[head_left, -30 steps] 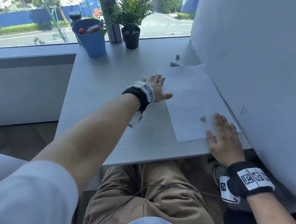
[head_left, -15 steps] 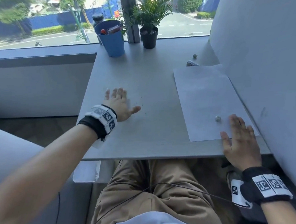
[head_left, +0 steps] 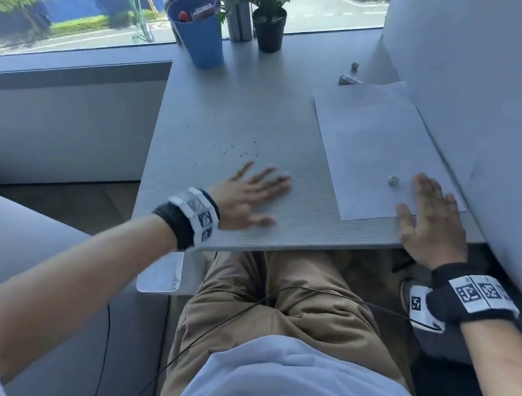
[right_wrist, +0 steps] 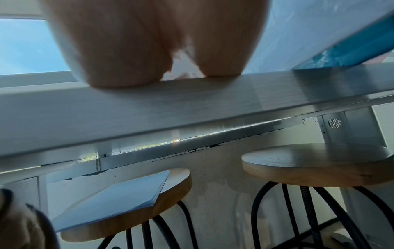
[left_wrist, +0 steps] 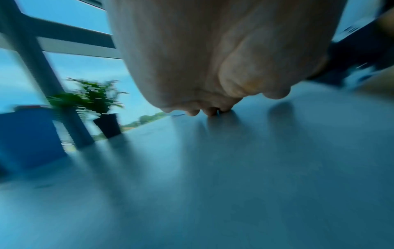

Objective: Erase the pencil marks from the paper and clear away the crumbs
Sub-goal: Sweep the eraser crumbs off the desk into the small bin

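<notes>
A white sheet of paper (head_left: 373, 146) lies on the right of the grey table (head_left: 247, 106), against a grey wall. A small grey eraser lump (head_left: 393, 180) sits on its near end. My right hand (head_left: 427, 214) lies flat on the paper's near right corner, fingers straight. Dark eraser crumbs (head_left: 238, 150) are scattered on the table left of the paper. My left hand (head_left: 253, 195) is flat and open on the table just below the crumbs, blurred by motion. In the left wrist view the fingertips (left_wrist: 210, 112) touch the tabletop.
A blue cup (head_left: 197, 32) with pens and a black potted plant (head_left: 267, 21) stand at the far edge by the window. Two small grey objects (head_left: 348, 78) lie beyond the paper. Under the table are two wooden stools (right_wrist: 315, 161), one holding a paper stack (right_wrist: 119, 193).
My left hand swept from the paper's left edge out to the left, then back toward the near middle of the table. The right hand stayed on the paper.
</notes>
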